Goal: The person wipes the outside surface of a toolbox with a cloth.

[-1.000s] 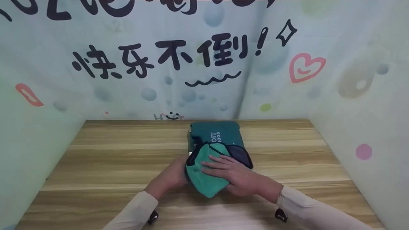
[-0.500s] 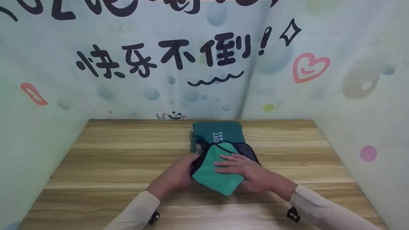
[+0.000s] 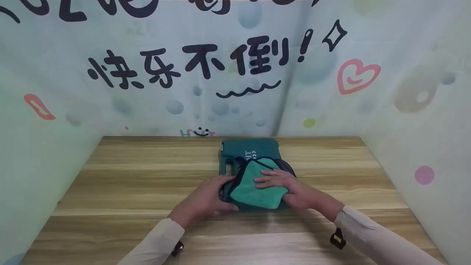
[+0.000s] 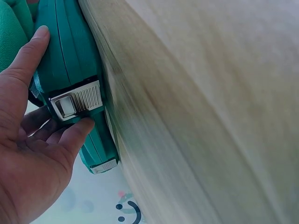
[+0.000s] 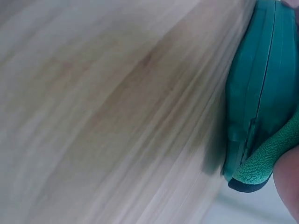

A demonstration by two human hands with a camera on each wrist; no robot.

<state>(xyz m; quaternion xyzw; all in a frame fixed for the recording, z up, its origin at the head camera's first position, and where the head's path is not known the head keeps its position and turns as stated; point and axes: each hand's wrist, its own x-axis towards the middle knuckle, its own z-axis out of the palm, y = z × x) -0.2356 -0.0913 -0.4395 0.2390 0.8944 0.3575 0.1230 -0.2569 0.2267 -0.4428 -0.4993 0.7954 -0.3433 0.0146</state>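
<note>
A teal plastic tool case with silver latches and pale lettering lies on the wooden table. My left hand grips its left side. In the left wrist view the thumb lies along the case's near wall and the other fingers bend at a metal latch. Spread over the case top is a green cloth with dark edging. My right hand presses it down with fingers extended. The right wrist view shows the cloth draping over the case's side, with part of the hand against it.
The wooden tabletop runs back to a printed fabric backdrop with dark characters and dots. Pale walls stand on both sides. A small dark device sits at the right wrist.
The right hand and the cloth have slid to the right and somewhat away over the case top, baring its near edge. The left hand has shifted rightward, its thumb now showing along the near edge.
</note>
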